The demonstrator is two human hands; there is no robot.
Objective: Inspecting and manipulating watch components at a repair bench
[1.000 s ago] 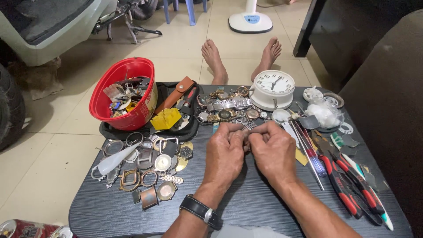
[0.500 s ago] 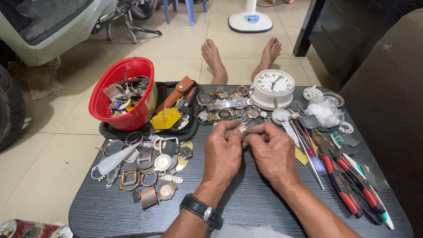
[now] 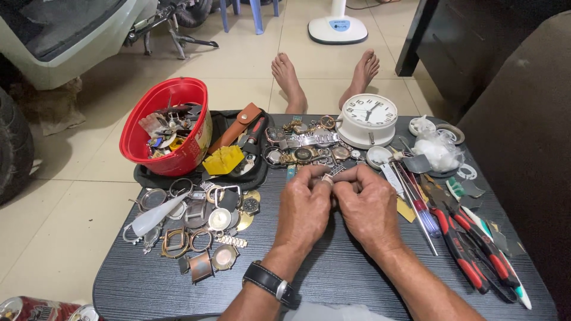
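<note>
Pinching a small metal watch part [image 3: 328, 177] between them, left hand [image 3: 304, 208] and right hand [image 3: 370, 209] grip closed.

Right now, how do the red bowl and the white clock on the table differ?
The red bowl sits at the table's far left, tilted, on a black tray; the white clock stands at the far middle, directly on the dark table. The bowl is open and holds a heap of small parts; the clock is closed, showing only a dial with hands. Both are round, and neither hand touches them.
</note>
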